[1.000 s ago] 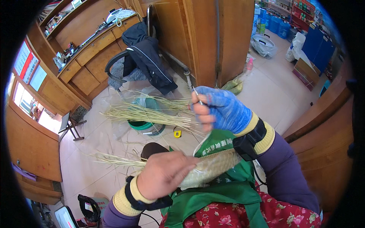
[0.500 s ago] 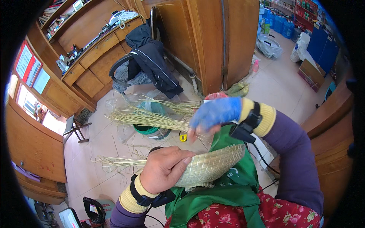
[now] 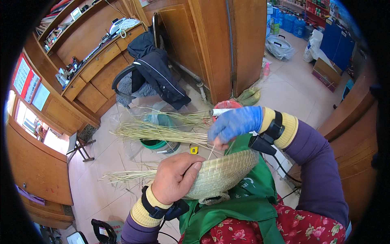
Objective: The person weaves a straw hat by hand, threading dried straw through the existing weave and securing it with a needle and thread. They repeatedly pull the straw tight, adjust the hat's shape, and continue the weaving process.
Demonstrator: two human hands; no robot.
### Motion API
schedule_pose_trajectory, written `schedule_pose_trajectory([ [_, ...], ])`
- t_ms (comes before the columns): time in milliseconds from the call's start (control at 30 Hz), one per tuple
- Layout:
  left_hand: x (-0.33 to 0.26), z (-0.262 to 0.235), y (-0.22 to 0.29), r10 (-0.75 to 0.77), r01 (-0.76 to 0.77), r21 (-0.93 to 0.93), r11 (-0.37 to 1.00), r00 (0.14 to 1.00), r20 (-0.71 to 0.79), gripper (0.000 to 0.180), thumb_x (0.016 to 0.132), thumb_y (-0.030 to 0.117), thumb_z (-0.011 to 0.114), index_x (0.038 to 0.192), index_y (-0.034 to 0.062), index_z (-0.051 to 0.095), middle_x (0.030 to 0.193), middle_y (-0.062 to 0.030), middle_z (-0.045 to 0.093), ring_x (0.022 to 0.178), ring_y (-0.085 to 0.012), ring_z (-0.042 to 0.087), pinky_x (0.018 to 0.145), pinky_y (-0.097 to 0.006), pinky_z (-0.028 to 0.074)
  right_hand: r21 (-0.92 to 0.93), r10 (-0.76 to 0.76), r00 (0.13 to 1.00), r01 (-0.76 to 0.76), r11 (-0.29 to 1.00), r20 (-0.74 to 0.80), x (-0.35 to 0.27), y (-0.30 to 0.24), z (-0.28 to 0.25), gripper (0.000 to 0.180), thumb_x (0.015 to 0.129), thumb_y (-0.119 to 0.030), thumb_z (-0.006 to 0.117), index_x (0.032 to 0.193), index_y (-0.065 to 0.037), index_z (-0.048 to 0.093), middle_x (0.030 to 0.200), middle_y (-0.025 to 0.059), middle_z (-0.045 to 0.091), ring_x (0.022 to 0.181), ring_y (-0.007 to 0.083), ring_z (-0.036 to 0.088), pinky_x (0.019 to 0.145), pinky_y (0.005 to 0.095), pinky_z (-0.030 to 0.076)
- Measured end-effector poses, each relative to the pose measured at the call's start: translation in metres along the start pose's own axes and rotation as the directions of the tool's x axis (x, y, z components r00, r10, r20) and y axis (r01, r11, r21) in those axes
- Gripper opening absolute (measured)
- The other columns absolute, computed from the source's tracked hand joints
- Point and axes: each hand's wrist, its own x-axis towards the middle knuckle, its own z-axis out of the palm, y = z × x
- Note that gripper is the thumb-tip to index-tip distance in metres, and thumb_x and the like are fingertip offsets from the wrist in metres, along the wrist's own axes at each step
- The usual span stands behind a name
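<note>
A pale woven straw basket [image 3: 223, 171] with light stitches rests tilted over the green apron [image 3: 254, 189] on my lap. My bare left hand [image 3: 174, 177] clasps its left end, thumb on the near face and fingers over the rim. Above the rim, my right hand [image 3: 237, 124], in a blue glove with bare fingertips, pinches a thin pale strand [image 3: 211, 152] that runs down to the edge beside my left fingertips. Loose straw stalks [image 3: 130, 175] stick out to the left, behind my left hand. A small loop of straw [image 3: 214, 198] shows under the basket.
Beyond my hands, a long straw bundle [image 3: 158, 132] lies across a green bucket [image 3: 172, 147]. A yellow tape measure [image 3: 194, 150] is on the floor. Behind stand a red container [image 3: 227, 105] and a chair with a dark jacket [image 3: 160, 75]. A folding stool [image 3: 77, 146] stands left.
My right hand has come slightly down and to the right, and the strand now shows between it and the rim. My left hand keeps its grip. The view has shifted a little.
</note>
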Motion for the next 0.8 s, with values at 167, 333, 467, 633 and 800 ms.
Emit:
schedule_pose_trajectory([
  [167,-0.005,0.003,0.001,0.080,-0.064,0.178,0.982,0.993,-0.083,0.007,0.083,0.001,0.066,0.090,0.0009,0.063,0.076,-0.0153,0.062,0.069,-0.0357,0.062,0.061,-0.042,0.049,0.522,-0.215,0.917,0.371,0.768,-0.336,0.002,-0.018,0.042,0.025,0.098,-0.030,0.060,0.097,-0.005,0.063,0.085,0.0019,0.064,0.068,0.0069,0.055,0.053,0.0183,0.041],
  [333,-0.002,0.004,-0.002,0.157,-0.136,0.222,0.966,0.984,-0.082,0.007,0.084,0.002,0.067,0.089,0.0020,0.062,0.074,-0.0140,0.060,0.067,-0.0356,0.060,0.059,-0.043,0.048,0.922,-0.158,0.957,0.279,0.269,-0.243,0.034,-0.021,0.055,0.023,0.101,-0.029,0.058,0.090,-0.008,0.056,0.068,-0.0052,0.045,0.058,0.0042,0.044,0.046,0.0181,0.034],
  [467,-0.007,-0.001,-0.001,0.097,-0.091,0.139,0.986,0.995,-0.034,0.009,0.087,0.005,0.066,0.095,0.0017,0.065,0.075,-0.0143,0.060,0.068,-0.0362,0.061,0.061,-0.043,0.049,0.912,-0.112,0.939,0.344,0.223,-0.326,0.036,-0.017,0.053,0.022,0.100,-0.029,0.059,0.089,-0.010,0.055,0.068,-0.0063,0.045,0.058,0.0038,0.043,0.047,0.0177,0.034],
  [633,-0.018,-0.008,0.004,-0.046,0.045,0.192,0.980,0.999,0.001,0.017,0.094,0.009,0.064,0.107,-0.0008,0.068,0.083,-0.0138,0.066,0.073,-0.0279,0.064,0.068,-0.036,0.050,0.873,0.084,0.911,0.357,0.331,-0.404,0.039,-0.025,0.055,0.019,0.100,-0.024,0.057,0.094,-0.006,0.059,0.074,0.0012,0.054,0.063,0.0087,0.053,0.049,0.0203,0.044],
  [800,-0.019,-0.005,0.013,-0.179,0.181,0.026,0.983,0.982,-0.052,0.016,0.094,0.012,0.064,0.105,0.0017,0.067,0.089,-0.0173,0.069,0.079,-0.0357,0.068,0.070,-0.038,0.054,0.419,0.012,0.936,0.145,0.896,-0.351,0.039,-0.050,0.048,0.024,0.097,-0.022,0.059,0.110,-0.003,0.066,0.097,0.0102,0.071,0.076,0.0140,0.064,0.060,0.0264,0.052],
])
